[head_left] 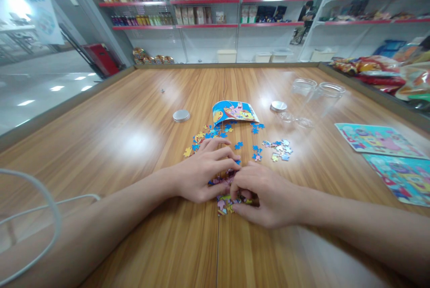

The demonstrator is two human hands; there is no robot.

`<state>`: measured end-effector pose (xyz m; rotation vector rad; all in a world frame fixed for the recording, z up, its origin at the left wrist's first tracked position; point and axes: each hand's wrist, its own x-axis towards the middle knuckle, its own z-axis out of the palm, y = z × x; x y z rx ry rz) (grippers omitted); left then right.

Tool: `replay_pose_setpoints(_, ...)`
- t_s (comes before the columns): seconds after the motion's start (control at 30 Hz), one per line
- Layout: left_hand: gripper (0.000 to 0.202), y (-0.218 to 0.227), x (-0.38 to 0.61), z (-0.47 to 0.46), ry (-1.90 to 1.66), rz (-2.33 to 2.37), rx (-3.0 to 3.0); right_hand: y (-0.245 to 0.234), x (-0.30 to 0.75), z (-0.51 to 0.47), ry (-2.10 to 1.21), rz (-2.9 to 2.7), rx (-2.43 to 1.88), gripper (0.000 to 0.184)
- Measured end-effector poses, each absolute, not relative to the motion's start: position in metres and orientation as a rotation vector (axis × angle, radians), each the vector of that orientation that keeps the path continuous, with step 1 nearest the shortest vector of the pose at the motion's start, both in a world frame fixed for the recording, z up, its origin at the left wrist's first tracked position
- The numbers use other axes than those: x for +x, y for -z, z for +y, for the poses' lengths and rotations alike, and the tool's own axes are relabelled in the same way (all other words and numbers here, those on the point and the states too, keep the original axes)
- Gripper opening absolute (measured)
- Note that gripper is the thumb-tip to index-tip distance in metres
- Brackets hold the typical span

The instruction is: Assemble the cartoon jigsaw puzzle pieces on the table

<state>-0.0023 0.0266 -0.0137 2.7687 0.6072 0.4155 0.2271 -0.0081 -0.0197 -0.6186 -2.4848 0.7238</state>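
My left hand (204, 174) lies over a partly joined jigsaw puzzle (223, 205), its fingers stretched out and apart. Close against it, my right hand (265, 194) is curled with thumb and fingers bent at the puzzle's right side; whatever is between them is hidden. Both hands cover much of the joined section. Beyond my left hand is a pile of loose blue and yellow puzzle pieces (210, 133). A few blue pieces (257, 151) lie past my right hand, beside a group of paler pieces (282, 149). Behind the pile stands a curved cartoon picture card (235, 112).
Two metal lids (181, 115) (278, 106) and clear jars (322, 100) are farther back on the wooden table. Two cartoon picture sheets (379, 139) (403, 178) lie at the right. A white cable (50, 203) loops at the left. Stocked shelves (204, 1) stand behind.
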Motion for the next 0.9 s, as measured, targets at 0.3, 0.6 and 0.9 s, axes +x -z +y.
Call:
replay_pose_setpoints(0.3, 0.035, 0.0135, -0.0024, 0.0272, -0.422, 0.605, 2.773, 0.0194, 0.2294, -0.0048, -0.686, -2.555, -0.540, 0.015)
replay_pose_setpoints(0.6, 0.026, 0.0117, -0.0002, 0.0257, -0.433, 0.606, 2.783, 0.0244, 0.2331, -0.0005, -0.672, -2.577, -0.480, 0.014)
replay_pose_setpoints(0.9, 0.028, 0.0146, -0.0010, 0.0266, -0.431, 0.624, 2.788, 0.0196, 0.2321, -0.0004, -0.621, -2.585, -0.421, 0.011)
